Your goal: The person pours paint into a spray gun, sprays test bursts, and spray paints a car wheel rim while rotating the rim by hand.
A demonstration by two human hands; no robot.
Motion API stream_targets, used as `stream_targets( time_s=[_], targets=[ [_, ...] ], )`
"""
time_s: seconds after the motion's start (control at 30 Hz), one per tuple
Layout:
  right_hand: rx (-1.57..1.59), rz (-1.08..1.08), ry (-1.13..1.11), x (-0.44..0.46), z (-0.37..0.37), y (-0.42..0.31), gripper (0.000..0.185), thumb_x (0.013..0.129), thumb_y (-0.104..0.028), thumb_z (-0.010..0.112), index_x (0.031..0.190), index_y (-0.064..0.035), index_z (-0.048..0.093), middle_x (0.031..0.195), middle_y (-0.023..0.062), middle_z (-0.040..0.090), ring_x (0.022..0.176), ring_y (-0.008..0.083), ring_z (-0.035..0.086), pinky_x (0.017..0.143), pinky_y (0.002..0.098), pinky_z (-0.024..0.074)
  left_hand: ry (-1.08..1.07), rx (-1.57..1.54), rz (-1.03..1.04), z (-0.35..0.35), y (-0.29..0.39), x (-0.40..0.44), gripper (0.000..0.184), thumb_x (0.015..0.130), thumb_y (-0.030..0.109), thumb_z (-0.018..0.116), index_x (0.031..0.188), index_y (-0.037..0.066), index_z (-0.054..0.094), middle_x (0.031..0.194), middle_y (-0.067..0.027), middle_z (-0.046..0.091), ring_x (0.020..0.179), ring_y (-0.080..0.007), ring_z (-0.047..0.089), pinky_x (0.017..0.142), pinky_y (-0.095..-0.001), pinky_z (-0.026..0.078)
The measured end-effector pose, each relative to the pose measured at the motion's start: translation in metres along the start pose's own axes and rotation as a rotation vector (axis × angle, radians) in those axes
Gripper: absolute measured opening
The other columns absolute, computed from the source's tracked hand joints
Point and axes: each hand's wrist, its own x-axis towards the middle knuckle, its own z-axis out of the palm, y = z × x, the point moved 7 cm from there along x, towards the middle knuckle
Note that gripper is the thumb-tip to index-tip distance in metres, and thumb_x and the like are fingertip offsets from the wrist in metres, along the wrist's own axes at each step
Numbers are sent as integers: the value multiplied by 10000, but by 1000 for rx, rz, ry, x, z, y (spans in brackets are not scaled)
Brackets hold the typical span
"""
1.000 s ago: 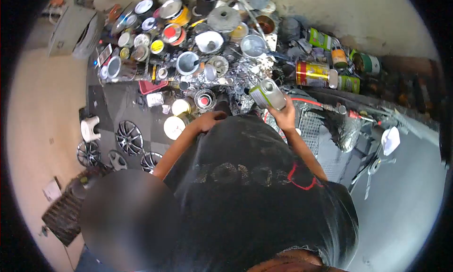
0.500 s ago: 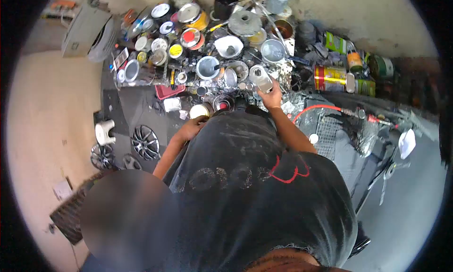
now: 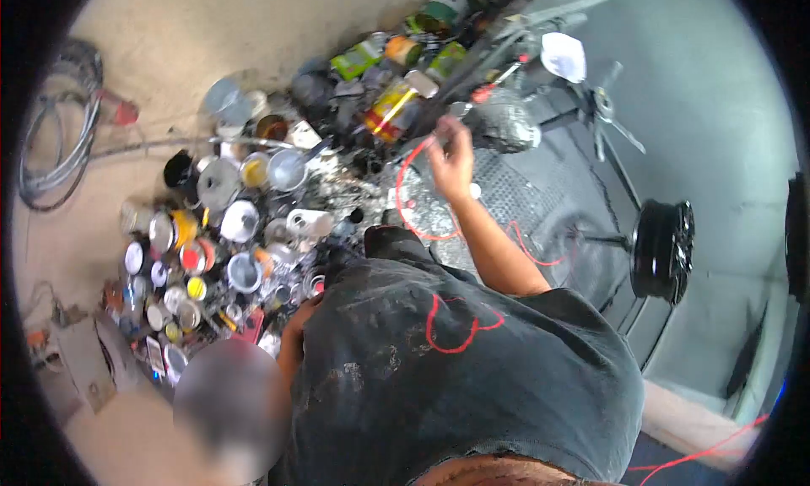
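Picking up on the left, the left hand sits by the shirt's edge, its fingers hidden so I can't call them, and the can has just left the other hand, now among the cups at eight o'clock from it, so the work has swung away to the hose! That hose runs right beside the right hand's fingertips at eight o'clock, the fitting at one; fingers curled, grip too blurred to tell
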Motion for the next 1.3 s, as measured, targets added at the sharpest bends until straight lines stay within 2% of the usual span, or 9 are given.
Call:
stream_targets(
  time_s=[0.1, 0.2, 0.23, 0.33, 0.57, 0.77, 0.87, 0.97, 1.3],
  targets=[
    [135, 304, 403, 68, -93, 42, 585, 894, -298, 715, 1305, 46, 482, 1074, 141, 612, 895, 190, 582, 818, 332, 494, -4, 128, 526, 35, 14, 21, 479, 969, 222, 523, 1422, 68, 501, 1523, -175, 408, 1300, -322, 511, 1094, -370, 393],
    [269, 715, 366, 118, -110, 103, 645, 879, -325, 713, 1301, 95, 467, 1055, 186, 630, 930, 214, 601, 833, 344, 489, -4, 293, 539, 16, 122, -1, 514, 971, 274, 540, 1434, 59, 483, 1489, -170, 455, 1293, -313, 514, 1085, -363, 400],
    [246, 718, 290, 136, -108, 136, 646, 862, -309, 721, 1300, 99, 480, 1138, 215, 634, 987, 263, 620, 865, 380, 487, -15, -149, 89, 19, 92, 29, 564, 965, 338, 563, 1435, 39, 477, 1457, -165, 494, 1287, -279, 516, 1069, -365, 409],
    [-111, 693, 363, 163, -104, 132, 413, 901, -302, 642, 1144, 31, 626, 908, 132, 630, 786, 225, 610, 658, 386, 499, 52, -85, 111, 27, 140, 40, 613, 958, 392, 577, 1435, 22, 471, 1435, -159, 520, 1272, -260, 524, 1049, -366, 418],
    [86, 651, 364, 182, -84, 163, 142, 833, -150, 623, 939, -72, 675, 1018, 100, 686, 854, 229, 679, 687, 376, 537, 141, 251, 526, 116, 186, 43, 624, 901, 294, 592, 1452, 44, 442, 1494, -215, 435, 1334, -365, 473, 1100, -385, 384],
    [-101, 380, -28, 223, -119, 285, 160, 843, -127, 577, 842, 17, 646, 882, 175, 692, 744, 321, 670, 678, 414, 522, 233, 33, 174, 170, 199, 21, 562, 946, 286, 521, 1451, 55, 434, 1546, -222, 346, 1363, -409, 424, 1116, -415, 372],
    [-88, 362, -198, 200, -138, 264, 244, 878, -150, 549, 825, 81, 609, 805, 210, 681, 670, 356, 652, 655, 446, 502, 328, 154, 161, 186, 166, 29, 460, 952, 291, 490, 1345, 58, 540, 1407, -227, 512, 1212, -420, 547, 1008, -438, 455],
    [-70, 313, -177, 175, -169, 204, 290, 896, -174, 537, 965, 103, 579, 755, 215, 642, 654, 368, 627, 659, 463, 482, 41, 439, -284, 173, 194, 14, 376, 939, 293, 534, 1219, 62, 630, 1201, -255, 635, 1055, -422, 630, 914, -475, 488],
    [-252, 11, -613, 68, -201, 45, 285, 857, -28, 482, 1108, 69, 575, 987, 265, 643, 907, 391, 629, 805, 470, 481, 816, 171, 361, 71, 452, -13, 140, 845, 136, 701, 922, 21, 681, 830, -143, 677, 781, -299, 675, 708, -380, 522]
  ],
)
